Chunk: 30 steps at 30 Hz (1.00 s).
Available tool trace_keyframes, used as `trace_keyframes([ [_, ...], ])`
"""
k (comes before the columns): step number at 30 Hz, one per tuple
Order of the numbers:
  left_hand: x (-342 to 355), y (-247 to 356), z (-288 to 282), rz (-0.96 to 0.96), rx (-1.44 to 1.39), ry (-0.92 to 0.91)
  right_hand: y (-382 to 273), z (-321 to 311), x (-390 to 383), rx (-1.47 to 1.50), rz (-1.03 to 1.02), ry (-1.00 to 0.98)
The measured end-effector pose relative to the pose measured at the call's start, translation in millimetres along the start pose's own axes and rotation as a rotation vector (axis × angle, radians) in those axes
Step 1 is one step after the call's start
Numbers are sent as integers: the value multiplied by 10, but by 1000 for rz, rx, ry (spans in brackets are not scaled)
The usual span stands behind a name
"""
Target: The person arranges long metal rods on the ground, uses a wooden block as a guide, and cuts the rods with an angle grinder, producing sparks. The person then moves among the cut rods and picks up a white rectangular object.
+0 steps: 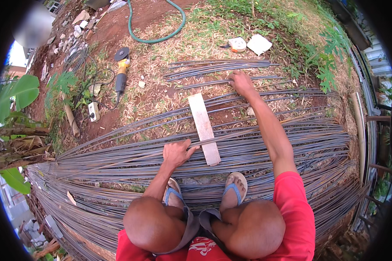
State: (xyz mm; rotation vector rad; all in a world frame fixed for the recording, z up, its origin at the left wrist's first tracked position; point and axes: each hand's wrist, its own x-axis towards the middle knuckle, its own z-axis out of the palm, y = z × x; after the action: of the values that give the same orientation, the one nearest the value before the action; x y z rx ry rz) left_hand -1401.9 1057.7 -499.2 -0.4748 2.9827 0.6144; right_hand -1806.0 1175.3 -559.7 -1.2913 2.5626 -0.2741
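Many long, thin steel rods (265, 152), grey with rusty brown patches, lie spread across the ground. My left hand (176, 154) rests on these rods, thumb and forefinger apart, just left of a pale flat board (200, 114). Several rods cross over the board's near part; others pass beneath it. Farther off, my right arm reaches out, and my right hand (240, 82) has its fingers closed around a short steel rod (265, 78). More short rods (222, 66) lie in a small group just beyond that hand.
An angle grinder (121, 75) lies at the far left, near a white power socket block (93, 112). Beyond the short rods are a white-and-orange tape measure (237, 44) and a pale square piece (259, 44). A green hose (149, 41) curves at the back. My sandalled feet (234, 191) stand among the rods.
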Motion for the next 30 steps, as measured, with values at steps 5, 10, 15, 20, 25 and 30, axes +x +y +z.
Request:
trace_keyframes([
  [5,26,0,-50,-45,23,-69,6,-109,67,39,-101,-27],
  [10,64,112,89,2,43,-44,422,34,-166,57,-157,141],
  [15,-20,1,58,-28,112,13,262,-595,-541,80,-209,194],
  [20,12,90,88,36,136,23,782,-1249,-1724,49,-165,211],
  [25,-11,-19,117,-16,166,-8,1246,-1327,-2368,127,-103,201],
  [30,-9,-49,124,-14,149,-23,1502,-1142,-2580,130,-19,148],
])
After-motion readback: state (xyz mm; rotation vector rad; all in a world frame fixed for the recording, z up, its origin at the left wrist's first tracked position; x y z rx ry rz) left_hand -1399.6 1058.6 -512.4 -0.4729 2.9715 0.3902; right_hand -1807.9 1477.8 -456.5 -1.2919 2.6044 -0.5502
